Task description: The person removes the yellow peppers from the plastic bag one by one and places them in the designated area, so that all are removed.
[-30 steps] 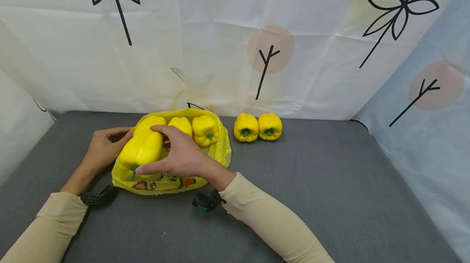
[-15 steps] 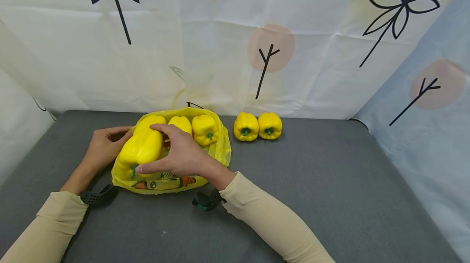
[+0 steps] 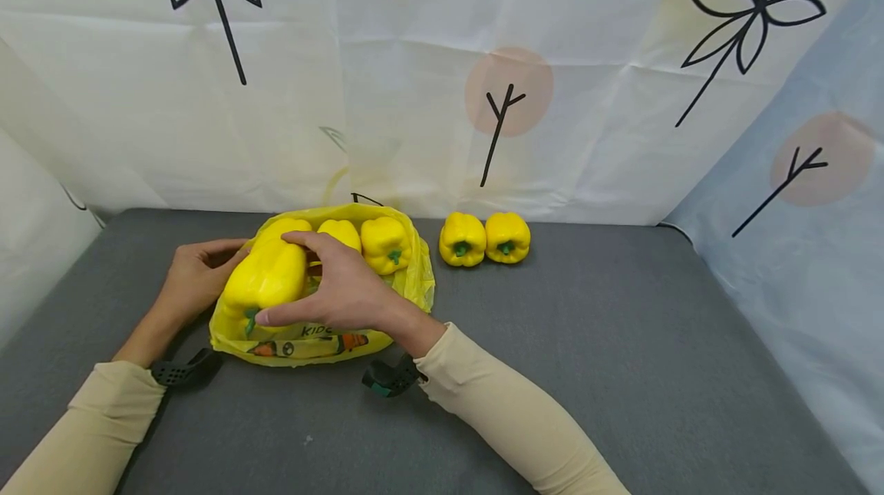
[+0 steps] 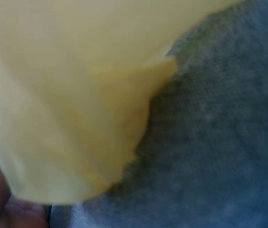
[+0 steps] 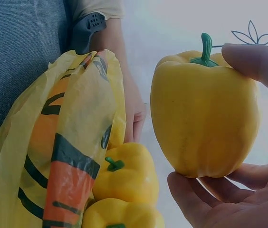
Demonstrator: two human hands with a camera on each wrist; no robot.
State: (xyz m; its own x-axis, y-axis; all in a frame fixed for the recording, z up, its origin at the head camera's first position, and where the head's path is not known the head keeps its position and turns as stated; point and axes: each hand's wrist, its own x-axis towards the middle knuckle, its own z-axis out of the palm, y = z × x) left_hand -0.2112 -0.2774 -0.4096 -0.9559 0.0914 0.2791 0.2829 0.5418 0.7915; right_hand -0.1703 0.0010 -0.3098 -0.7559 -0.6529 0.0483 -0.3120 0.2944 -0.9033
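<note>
My right hand holds a yellow bell pepper over the left part of an open yellow plastic bag. In the right wrist view, the thumb lies at the top of this bell pepper, near its green stem, and the other fingers are under its bottom end. At the bag's left rim, my left hand grips the plastic; its fingertips are partly hidden. Several more peppers sit inside the bag, one of them a bell pepper at its right. The left wrist view is blurred, with the bag filling much of it.
Two yellow bell peppers, a left one and a right one, stand side by side at the back of the grey table, right of the bag. A printed white cloth hangs behind the table.
</note>
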